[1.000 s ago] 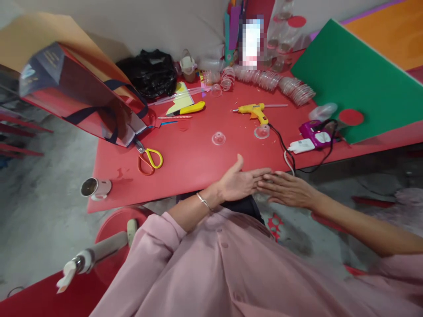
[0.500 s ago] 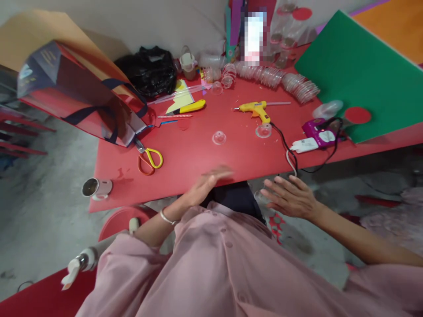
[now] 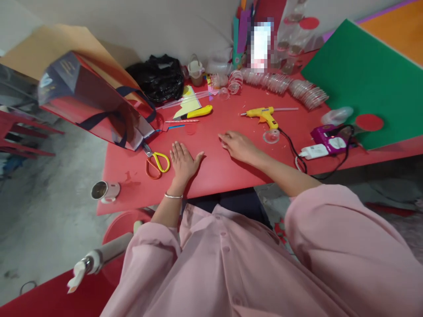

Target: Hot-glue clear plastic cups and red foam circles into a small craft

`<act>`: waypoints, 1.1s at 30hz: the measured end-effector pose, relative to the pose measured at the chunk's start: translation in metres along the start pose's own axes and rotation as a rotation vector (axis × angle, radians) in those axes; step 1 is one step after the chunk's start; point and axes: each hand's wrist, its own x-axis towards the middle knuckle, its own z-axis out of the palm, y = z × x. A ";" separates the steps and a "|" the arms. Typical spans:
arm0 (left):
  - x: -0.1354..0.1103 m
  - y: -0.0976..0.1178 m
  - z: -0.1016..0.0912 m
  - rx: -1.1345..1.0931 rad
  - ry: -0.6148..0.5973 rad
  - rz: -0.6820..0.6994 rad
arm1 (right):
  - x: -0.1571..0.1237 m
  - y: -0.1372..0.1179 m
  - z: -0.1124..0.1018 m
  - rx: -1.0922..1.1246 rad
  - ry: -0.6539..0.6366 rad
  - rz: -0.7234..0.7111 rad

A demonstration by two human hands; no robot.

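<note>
My left hand (image 3: 183, 160) lies flat, palm down, on the red table (image 3: 211, 176), fingers spread and holding nothing. Yellow-and-orange scissors (image 3: 157, 163) lie just to its left. My right hand (image 3: 239, 145) rests palm down further right, its fingers curved down over the spot where a small clear dome lay; the dome is hidden beneath them. A second clear dome (image 3: 271, 136) sits right of that hand, below the yellow glue gun (image 3: 262, 113). Both pink sleeves fill the foreground.
A red-and-blue carrier bag (image 3: 99, 105) lies on the table's left end, with a black plastic bag (image 3: 158, 79) behind it. A yellow utility knife (image 3: 198, 112), rows of clear lids (image 3: 297, 90), a purple device (image 3: 330, 138) with cables, a green board (image 3: 357, 83) and a metal cup (image 3: 101, 190) are around.
Both hands have parted at the table's edge and moved forward onto the table: the left beside the scissors, the right over the small clear dome.
</note>
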 end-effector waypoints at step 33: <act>-0.032 0.078 0.000 -0.469 -0.605 1.011 | 0.017 0.002 -0.087 0.104 0.123 -0.072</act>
